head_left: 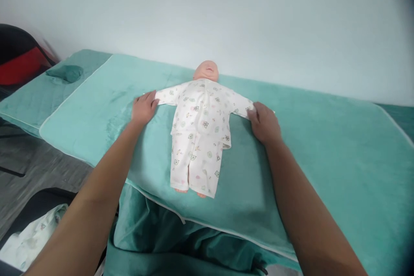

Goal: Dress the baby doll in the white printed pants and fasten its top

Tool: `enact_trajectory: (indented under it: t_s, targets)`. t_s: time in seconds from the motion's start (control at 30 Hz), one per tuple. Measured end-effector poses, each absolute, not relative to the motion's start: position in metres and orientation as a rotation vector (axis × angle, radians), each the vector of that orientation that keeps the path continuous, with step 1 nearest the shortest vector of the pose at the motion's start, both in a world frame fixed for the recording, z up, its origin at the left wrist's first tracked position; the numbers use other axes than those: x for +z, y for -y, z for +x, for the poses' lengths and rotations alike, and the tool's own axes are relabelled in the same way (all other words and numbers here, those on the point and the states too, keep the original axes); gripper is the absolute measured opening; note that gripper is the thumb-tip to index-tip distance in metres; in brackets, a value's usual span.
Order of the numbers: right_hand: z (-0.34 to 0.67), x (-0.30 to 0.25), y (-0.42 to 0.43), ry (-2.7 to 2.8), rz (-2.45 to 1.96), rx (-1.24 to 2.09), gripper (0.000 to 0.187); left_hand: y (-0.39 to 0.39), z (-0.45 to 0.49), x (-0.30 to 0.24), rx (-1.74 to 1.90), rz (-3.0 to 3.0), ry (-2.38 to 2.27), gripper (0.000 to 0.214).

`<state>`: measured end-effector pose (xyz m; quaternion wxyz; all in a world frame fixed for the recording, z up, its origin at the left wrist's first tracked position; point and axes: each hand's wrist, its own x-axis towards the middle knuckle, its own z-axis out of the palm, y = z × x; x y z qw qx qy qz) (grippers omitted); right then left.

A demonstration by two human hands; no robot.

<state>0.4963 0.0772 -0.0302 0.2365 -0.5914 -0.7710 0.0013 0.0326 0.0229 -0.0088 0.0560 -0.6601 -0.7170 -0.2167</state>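
Note:
A baby doll (207,70) lies face up with its head toward the wall. It wears a white, animal-printed buttoned top (203,105) and matching trousers (196,161), with the feet peeking out of the trouser legs. Both sleeves are stretched out sideways. My left hand (145,108) is closed on the end of the sleeve (168,95) at the left. At the opposite side, my right hand (265,123) grips the end of the other sleeve (241,104). The doll's own hands are hidden.
Beneath the doll is a long bed with a green velvety cover (326,155), set against a white wall (226,17). A face hole (66,73) is at its left end. Dark chairs stand at the left, one with red fabric (26,64), another with printed cloth (32,235).

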Motion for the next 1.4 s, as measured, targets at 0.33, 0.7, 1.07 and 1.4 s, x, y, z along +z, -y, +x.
enact_trajectory:
  t_s: [0.33, 0.7, 1.07, 1.4]
  targets:
    - [0.491, -0.029, -0.072, 2.036, -1.899, 0.035, 0.067, -0.014, 0.037, -0.013, -0.561, -1.798, 2.458, 0.065]
    - [0.48, -0.029, 0.012, 1.956, -1.991, 0.058, 0.07, 0.016, 0.054, -0.012, -0.624, -1.61, 2.537, 0.064]
    - [0.41, -0.031, 0.185, 1.769, -1.166, 0.536, 0.037, 0.06, 0.077, -0.019, -0.65, -1.638, 2.43, 0.05]
    - [0.362, -0.019, 0.211, 1.727, -1.209, 0.549, 0.019, 0.059, 0.075, -0.021, -0.744, -1.637, 2.38, 0.044]
